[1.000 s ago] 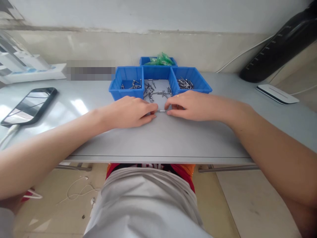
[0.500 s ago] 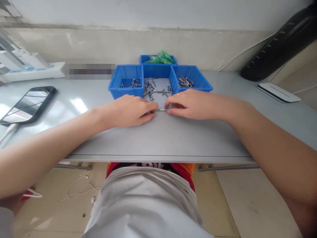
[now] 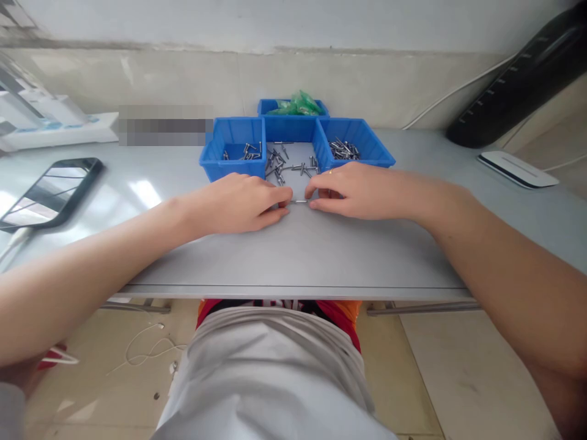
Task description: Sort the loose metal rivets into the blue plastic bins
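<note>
A slim silver metal fastener (image 3: 299, 201) spans the small gap between my two hands, just above or on the grey tabletop; whether it is a screw or a rivet is too small to tell. My left hand (image 3: 247, 203) pinches its left end between thumb and fingers. At its right end, the thumb and curled fingers of my right hand (image 3: 351, 190) close on the tip. Beyond my fingertips, similar loose fasteners (image 3: 277, 161) lie scattered on the table. A left blue bin (image 3: 233, 171) holds some of them, and a right blue bin (image 3: 355, 164) holds a bigger pile.
Behind stands another blue bin (image 3: 291, 129) with green plastic bags (image 3: 300, 104). On the left are a phone (image 3: 55, 189) with a cable and a white power strip (image 3: 68, 131). A white flat device (image 3: 516, 170) and a black cylinder (image 3: 513, 79) are on the right.
Both hands keep the same hold on the fastener. The whole view has shifted up very slightly; nothing else visibly differs.
</note>
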`<control>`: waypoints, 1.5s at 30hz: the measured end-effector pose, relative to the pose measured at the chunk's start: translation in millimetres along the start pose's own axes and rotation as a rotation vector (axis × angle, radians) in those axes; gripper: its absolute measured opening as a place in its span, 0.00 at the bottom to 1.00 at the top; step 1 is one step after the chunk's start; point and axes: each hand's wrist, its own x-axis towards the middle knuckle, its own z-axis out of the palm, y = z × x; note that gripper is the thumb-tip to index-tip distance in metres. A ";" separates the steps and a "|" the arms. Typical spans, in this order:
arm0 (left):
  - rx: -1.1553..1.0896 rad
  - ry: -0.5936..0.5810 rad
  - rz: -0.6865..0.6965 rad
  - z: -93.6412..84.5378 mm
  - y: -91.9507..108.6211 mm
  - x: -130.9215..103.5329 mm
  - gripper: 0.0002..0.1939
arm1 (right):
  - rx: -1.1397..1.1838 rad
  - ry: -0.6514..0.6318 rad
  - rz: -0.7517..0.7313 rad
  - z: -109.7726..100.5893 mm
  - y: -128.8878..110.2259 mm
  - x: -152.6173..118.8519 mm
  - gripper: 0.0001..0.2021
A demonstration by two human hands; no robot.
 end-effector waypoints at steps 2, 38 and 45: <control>0.002 0.000 -0.001 0.3 -0.2 0.0 0.14 | 0.002 0.003 -0.007 0.2 0.9 -0.2 0.14; -0.005 -0.013 -0.002 -0.8 0.5 0.4 0.14 | 0.010 -0.017 0.003 -0.8 -1.2 -1.4 0.12; -0.014 -0.013 -0.010 1.2 -0.8 0.0 0.15 | 0.038 -0.003 -0.015 1.4 1.5 0.9 0.13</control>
